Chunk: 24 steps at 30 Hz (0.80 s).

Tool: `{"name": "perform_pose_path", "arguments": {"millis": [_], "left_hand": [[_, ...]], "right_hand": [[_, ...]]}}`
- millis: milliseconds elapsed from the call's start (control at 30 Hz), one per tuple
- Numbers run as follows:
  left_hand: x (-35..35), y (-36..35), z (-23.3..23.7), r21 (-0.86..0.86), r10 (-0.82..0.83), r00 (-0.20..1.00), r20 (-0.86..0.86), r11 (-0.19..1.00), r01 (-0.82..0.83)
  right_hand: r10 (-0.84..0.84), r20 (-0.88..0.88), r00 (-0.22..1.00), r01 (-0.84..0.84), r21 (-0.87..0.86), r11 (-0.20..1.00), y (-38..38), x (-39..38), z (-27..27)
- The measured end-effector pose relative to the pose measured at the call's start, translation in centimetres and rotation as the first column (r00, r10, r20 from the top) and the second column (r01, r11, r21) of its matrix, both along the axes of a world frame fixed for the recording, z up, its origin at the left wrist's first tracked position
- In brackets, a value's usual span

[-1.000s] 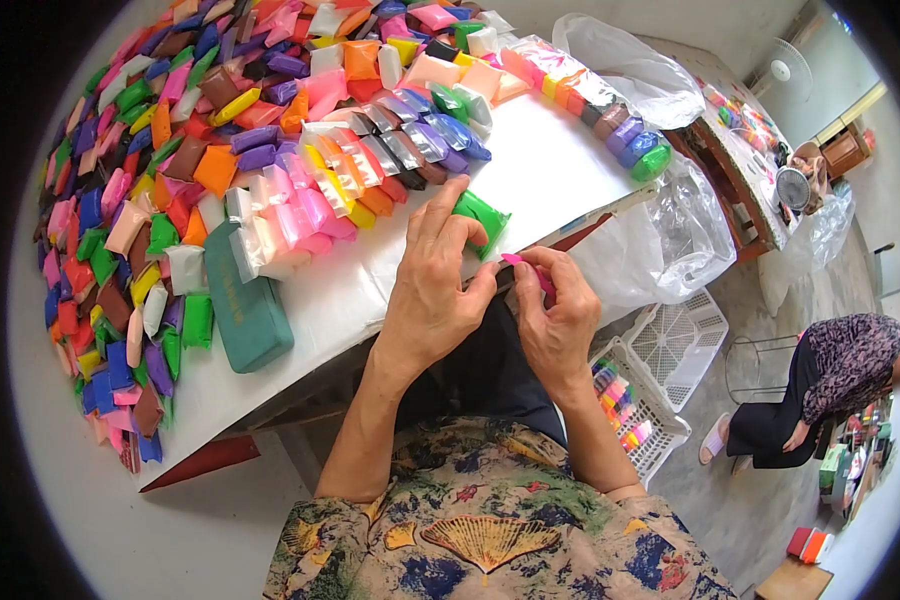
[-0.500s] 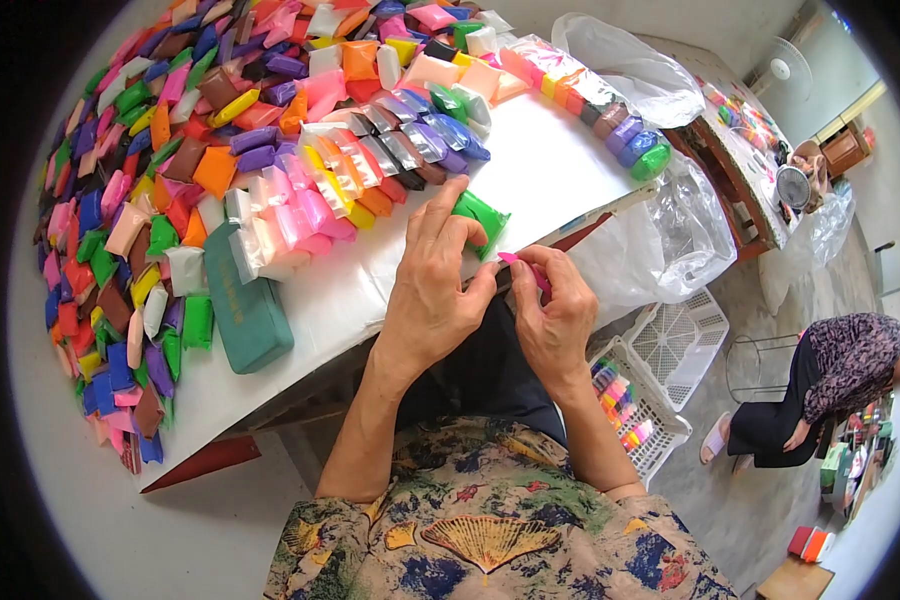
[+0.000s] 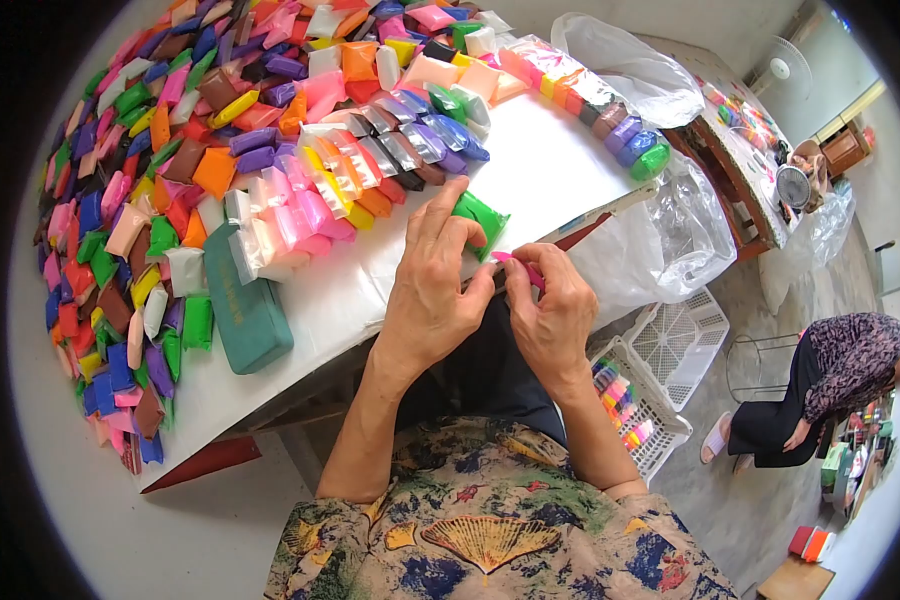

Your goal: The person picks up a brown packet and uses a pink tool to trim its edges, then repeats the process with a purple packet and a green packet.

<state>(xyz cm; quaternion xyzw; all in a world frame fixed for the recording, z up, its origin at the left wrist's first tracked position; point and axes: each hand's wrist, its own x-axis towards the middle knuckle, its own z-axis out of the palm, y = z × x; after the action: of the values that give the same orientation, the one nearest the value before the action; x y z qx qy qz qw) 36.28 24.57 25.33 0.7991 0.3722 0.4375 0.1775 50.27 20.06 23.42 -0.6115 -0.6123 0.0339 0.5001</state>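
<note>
My left hand is over the white tabletop, its longer fingers stretched along the side of a plump green packet. The index finger and thumb of that hand close in at the packet's near corner. In my right hand, thumb and fingers pinch a slim pink tool, whose tip points at that same corner; most of the tool is hidden by the fingers. Just beyond my left hand lie rows of coloured packets in clear film. A dark green case rests to the left.
A big heap of loose coloured packets covers the table's left and back. One filled strip of packets lies at the right edge near clear plastic bags. White crates stand on the floor. A person is at the far right.
The right hand and its pink tool have shifted slightly left and up, closer to the left thumb. The left hand and the green packet stay in place.
</note>
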Motion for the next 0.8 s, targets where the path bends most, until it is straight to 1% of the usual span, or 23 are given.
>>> {"name": "perform_pose_path", "arguments": {"millis": [167,267,367,467,533,633,667,767,800], "left_hand": [[-0.2,0.0,0.1,0.002,0.000,1.000,-0.029,1.000,0.000],[-0.1,0.0,0.3,-0.014,-0.001,1.000,-0.014,1.000,0.001],[-0.2,0.0,0.2,-0.020,0.006,1.000,-0.024,1.000,-0.006],[-0.2,0.1,0.3,-0.018,0.002,1.000,-0.022,1.000,-0.002],[-0.2,0.1,0.3,-0.021,0.005,1.000,-0.023,1.000,-0.005],[-0.1,0.0,0.4,-0.032,0.006,1.000,-0.023,0.999,-0.007],[-0.1,0.0,0.4,-0.037,0.007,1.000,-0.023,0.999,-0.008],[-0.1,-0.1,0.2,-0.046,0.003,1.000,-0.006,0.999,-0.003],[-0.1,-0.1,0.2,-0.042,0.004,1.000,-0.014,0.999,-0.005]], "right_hand": [[-0.013,-0.035,0.999,0.011,-0.065,0.998,-0.1,-0.3,0.3],[-0.042,-0.106,0.993,0.029,-0.121,0.992,0.0,-0.7,0.0],[-0.023,-0.260,0.965,-0.013,-0.134,0.991,0.1,-0.7,-0.8],[0.005,-0.431,0.902,-0.080,-0.155,0.985,0.1,-0.8,-1.4],[0.055,-0.648,0.760,-0.194,-0.145,0.970,0.2,-0.9,-2.2],[0.079,-0.880,0.468,-0.349,-0.102,0.932,0.0,-0.9,-2.3],[0.073,-0.931,0.357,-0.396,-0.080,0.915,-0.1,-0.8,-2.3],[0.068,-0.992,0.105,-0.494,0.008,0.869,-0.2,-0.2,-2.5],[0.080,-0.993,0.089,-0.498,0.025,0.867,-0.1,0.0,-2.6]]}}
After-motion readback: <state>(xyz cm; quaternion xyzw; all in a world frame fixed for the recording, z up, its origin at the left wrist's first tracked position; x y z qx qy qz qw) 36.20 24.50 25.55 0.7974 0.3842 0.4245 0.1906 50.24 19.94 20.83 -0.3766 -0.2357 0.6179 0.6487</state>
